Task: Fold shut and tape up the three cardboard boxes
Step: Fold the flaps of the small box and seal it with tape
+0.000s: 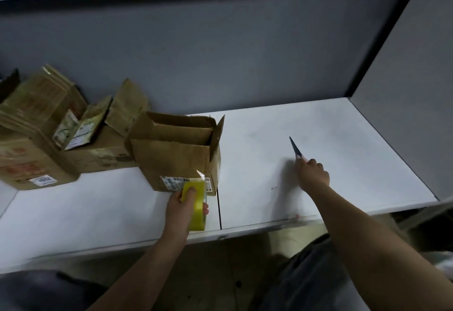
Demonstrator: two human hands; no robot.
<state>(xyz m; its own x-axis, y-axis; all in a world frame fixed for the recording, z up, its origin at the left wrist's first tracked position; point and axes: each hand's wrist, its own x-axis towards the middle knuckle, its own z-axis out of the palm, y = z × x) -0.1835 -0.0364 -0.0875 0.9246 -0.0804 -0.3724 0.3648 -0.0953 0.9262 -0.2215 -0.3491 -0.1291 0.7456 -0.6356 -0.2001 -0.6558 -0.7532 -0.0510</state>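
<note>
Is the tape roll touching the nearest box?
Cannot tell. In the head view the tape roll, gripped by the left hand, overlaps the box at its lower front, so no gap or contact shows.

I see a dim, bluish scene, soft shadow beside my right hand (315, 173), glare on the tape (197, 204), wide-angle bending at edges, boxes (36, 119) slightly blurred

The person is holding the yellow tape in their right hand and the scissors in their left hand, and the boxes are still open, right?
Not quite: the hands are swapped. The head view shows the left hand holding the yellow tape and the right hand holding the scissors. The boxes are still open.
</note>
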